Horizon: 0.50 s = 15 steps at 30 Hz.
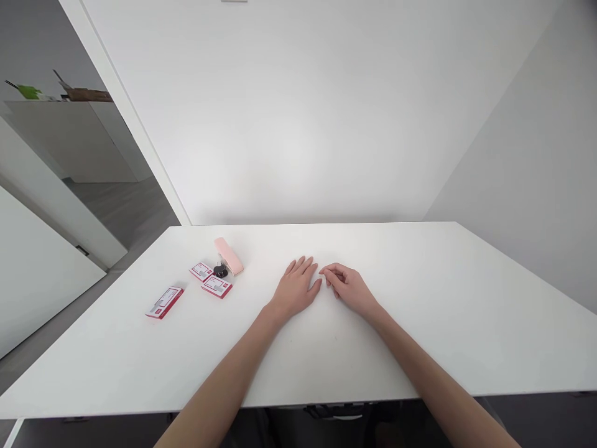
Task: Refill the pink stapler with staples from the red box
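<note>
My left hand [295, 287] lies flat on the white table [298, 367], palm down, fingers stretched out and thumb apart. Just right of it, my right hand [347, 286] is closed, with thumb and forefinger pinched together near the left thumb. Whatever the pinch holds, if anything, is too small to make out. Away to the left are a pink stapler [228, 256], black binder clips [221, 269] and red-and-white boxes: one small box [202, 271] behind, another [217, 286] in front, and a longer-looking box [165, 302] farther left. Neither hand touches these.
A white wall [298, 124] rises behind the table's far edge, and a grey wall [536, 155] stands on the right. To the left, beyond a doorway, a white cabinet [69, 140] carries a green item [28, 92] and a brown one [88, 95].
</note>
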Tool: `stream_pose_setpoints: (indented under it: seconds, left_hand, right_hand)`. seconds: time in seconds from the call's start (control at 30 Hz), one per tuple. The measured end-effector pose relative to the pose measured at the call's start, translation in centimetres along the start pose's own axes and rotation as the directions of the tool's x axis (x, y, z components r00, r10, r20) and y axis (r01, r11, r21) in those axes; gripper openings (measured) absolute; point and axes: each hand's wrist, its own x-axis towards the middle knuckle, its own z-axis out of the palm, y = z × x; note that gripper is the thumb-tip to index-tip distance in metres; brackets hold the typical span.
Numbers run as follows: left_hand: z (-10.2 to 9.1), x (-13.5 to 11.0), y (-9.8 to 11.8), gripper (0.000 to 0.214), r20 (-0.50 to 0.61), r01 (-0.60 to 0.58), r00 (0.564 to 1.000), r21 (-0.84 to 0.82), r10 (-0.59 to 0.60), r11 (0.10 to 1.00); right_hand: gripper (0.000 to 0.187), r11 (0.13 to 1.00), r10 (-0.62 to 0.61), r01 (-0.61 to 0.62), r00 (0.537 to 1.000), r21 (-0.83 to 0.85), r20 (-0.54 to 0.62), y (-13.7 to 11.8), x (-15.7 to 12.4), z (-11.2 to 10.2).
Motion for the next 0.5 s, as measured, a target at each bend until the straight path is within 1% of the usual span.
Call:
stream_pose_setpoints:
  seconds: [0.2,0.5]
  left_hand:
    - [0.1,0.12,-0.07,0.044,-0.009,-0.007,1.0,0.007,0.007,1.0]
    - [-0.13,0.13,-0.01,0.045,0.019,0.004,1.0,0.007,-0.004,1.0]
  right_hand:
    - [0.031,1.0,-0.001,0.001,1.0,0.001,-0.006,0.0,0.06,0.03]
    - [0.033,1.0,-0.001,0.001,1.0,0.005,-0.009,-0.09,0.03,0.07]
